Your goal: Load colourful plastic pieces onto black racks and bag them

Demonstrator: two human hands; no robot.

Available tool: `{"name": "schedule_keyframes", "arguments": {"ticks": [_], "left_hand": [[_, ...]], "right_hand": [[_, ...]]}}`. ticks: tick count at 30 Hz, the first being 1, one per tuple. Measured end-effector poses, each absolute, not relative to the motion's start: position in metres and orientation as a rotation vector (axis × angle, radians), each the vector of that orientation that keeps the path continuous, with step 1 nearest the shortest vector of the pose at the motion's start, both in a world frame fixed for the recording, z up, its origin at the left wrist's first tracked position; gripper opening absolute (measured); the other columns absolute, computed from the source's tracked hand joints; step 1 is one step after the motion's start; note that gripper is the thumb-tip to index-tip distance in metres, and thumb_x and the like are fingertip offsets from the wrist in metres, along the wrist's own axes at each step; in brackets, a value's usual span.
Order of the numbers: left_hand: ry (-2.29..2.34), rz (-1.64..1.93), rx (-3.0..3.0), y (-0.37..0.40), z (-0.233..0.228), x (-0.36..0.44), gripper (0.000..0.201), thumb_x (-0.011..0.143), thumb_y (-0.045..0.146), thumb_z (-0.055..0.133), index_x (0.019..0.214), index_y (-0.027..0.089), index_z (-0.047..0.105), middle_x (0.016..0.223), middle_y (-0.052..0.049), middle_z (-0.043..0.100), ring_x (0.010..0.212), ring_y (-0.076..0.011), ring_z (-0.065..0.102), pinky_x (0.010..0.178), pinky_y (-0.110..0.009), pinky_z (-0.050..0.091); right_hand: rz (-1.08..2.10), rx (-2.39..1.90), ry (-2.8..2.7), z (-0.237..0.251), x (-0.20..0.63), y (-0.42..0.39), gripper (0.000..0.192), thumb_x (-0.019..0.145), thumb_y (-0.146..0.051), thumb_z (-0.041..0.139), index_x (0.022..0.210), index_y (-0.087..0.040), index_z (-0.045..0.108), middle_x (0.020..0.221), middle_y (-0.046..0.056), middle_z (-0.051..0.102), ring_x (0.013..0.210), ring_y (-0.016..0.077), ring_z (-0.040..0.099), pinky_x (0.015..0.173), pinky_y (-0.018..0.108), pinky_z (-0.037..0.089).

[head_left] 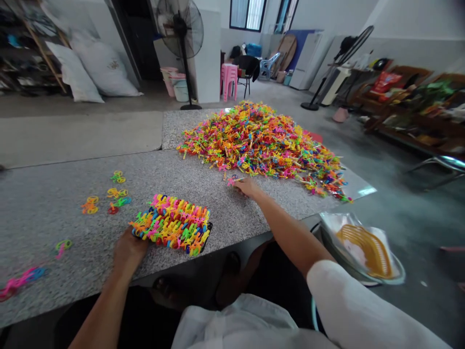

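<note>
My left hand (131, 248) is closed around the left end of a dark-edged rack (208, 238), its fingers partly hidden beneath it. Rows of small bright plastic pieces (174, 223) pack the rack, which rests near the slab's front edge. Beyond it, my right hand (249, 186) pinches a small pink plastic piece (232, 181) low over the grey speckled table (174, 174). Just past those fingers rises a big heap of similar plastic pieces (254, 140) in mixed colours. Their exact kind is too small to make out.
Several loose pieces (116, 193) lie left of the rack, and a pink and blue cluster (23, 281) sits farther left. Below the right edge stands a bin (397, 274) holding a yellow basket (366, 247). A standing fan (180, 29) is behind the table.
</note>
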State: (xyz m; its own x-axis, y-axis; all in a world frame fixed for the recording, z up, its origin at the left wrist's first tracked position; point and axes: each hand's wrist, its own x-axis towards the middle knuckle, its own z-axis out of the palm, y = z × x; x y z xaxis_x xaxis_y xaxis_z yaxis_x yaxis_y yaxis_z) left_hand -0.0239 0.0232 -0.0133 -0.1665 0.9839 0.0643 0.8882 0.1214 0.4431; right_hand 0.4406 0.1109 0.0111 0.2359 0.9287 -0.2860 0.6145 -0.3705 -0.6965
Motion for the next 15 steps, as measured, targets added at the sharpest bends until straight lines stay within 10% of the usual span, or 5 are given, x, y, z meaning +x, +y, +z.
{"name": "schedule_keyframes", "arguments": {"ticks": [6, 11, 15], "left_hand": [[2.118, 0.613, 1.819, 0.021, -0.009, -0.019, 0.038, 0.086, 0.038, 0.064, 0.117, 0.021, 0.078, 0.114, -0.011, 0.081, 0.112, -0.0366, 0.076, 0.089, -0.041, 0.062], [2.112, 0.624, 1.808, 0.021, -0.006, -0.016, 0.039, 0.084, 0.038, 0.066, 0.118, 0.021, 0.076, 0.107, -0.009, 0.082, 0.108, -0.0343, 0.076, 0.091, -0.04, 0.062], [2.153, 0.636, 1.79, 0.02, -0.006, -0.016, 0.038, 0.085, 0.041, 0.067, 0.115, 0.021, 0.077, 0.102, -0.01, 0.082, 0.102, -0.0354, 0.076, 0.084, -0.04, 0.062]], "right_hand": [[1.028, -2.029, -1.794, 0.021, 0.466, 0.058, 0.028, 0.099, -0.037, 0.071, 0.08, -0.017, 0.074, 0.067, 0.002, 0.069, 0.06, 0.0142, 0.062, 0.059, 0.022, 0.044], [0.35, -1.89, -2.232, 0.036, 0.453, 0.06, 0.039, 0.105, -0.016, 0.054, 0.137, -0.022, 0.075, 0.124, 0.01, 0.077, 0.107, 0.0203, 0.073, 0.093, 0.027, 0.05], [0.25, -1.858, -2.62, 0.041, 0.437, 0.073, 0.049, 0.11, -0.021, 0.046, 0.155, -0.03, 0.064, 0.134, 0.011, 0.071, 0.11, 0.0242, 0.073, 0.088, 0.03, 0.052]]}}
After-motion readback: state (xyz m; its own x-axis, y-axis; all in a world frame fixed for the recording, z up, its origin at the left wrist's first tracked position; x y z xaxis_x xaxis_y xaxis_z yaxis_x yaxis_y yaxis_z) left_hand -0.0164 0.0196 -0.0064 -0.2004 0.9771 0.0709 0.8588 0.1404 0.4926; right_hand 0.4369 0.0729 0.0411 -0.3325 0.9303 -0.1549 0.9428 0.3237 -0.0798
